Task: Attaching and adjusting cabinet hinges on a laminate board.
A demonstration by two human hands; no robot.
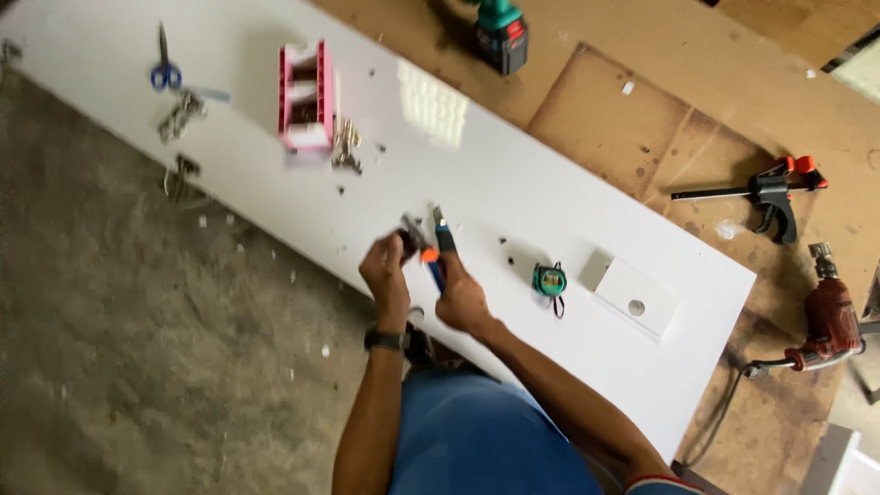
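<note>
My left hand (385,270) is closed on a small metal hinge piece (412,229) over the near edge of a long white board (513,156). My right hand (458,298) grips a screwdriver with a blue and orange handle (436,261), its tip pointing up toward the hinge piece. Both hands sit close together above the board. A black watch is on my left wrist.
On the board lie a pink and white parts box (305,96), loose metal hinges (346,145), blue-handled scissors (165,69), a green tape measure (550,280) and a white block with a hole (632,295). A cordless drill (500,35), a bar clamp (770,197) and a red drill (828,321) lie on brown sheets.
</note>
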